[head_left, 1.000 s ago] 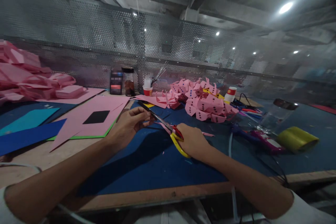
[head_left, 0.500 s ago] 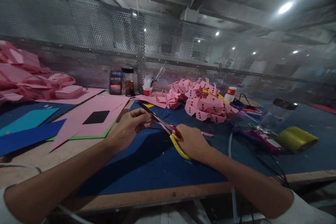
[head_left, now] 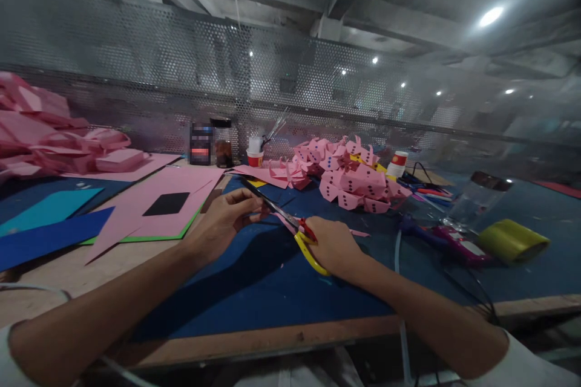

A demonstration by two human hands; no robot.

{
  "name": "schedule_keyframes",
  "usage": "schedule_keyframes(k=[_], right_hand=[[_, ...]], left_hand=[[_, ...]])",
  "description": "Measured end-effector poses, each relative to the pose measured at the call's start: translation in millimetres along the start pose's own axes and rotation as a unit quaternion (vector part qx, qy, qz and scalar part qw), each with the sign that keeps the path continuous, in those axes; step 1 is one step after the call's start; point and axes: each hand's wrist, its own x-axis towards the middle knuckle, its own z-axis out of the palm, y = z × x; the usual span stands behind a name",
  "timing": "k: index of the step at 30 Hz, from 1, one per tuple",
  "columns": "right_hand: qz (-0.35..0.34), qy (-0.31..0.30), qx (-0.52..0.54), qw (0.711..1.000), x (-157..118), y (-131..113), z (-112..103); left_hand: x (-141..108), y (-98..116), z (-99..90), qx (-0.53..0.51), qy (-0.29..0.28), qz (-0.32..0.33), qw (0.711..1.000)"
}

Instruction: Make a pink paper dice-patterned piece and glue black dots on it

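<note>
Over the table (head_left: 299, 337), beyond the middle of its front edge, I'm seeing the right hand (head_left: 334, 248) wrapping its grip round the handles of the scissors (head_left: 299, 240). The left hand (head_left: 229, 214) is curling beside the blades; whether it's pinching anything, I cannot tell. The scissors are probably handling light and stiff, so I'm favouring the loops.
</note>
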Motion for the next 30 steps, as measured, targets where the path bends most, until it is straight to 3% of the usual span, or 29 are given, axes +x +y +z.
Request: schedule_keyframes(k=[30], right_hand=[[0.01, 0.006, 0.013, 1.0, -0.7, -2.8, -1.4]], left_hand=[[-3.7, 2.8, 0.3, 0.009, 0.002, 0.033, 0.999]])
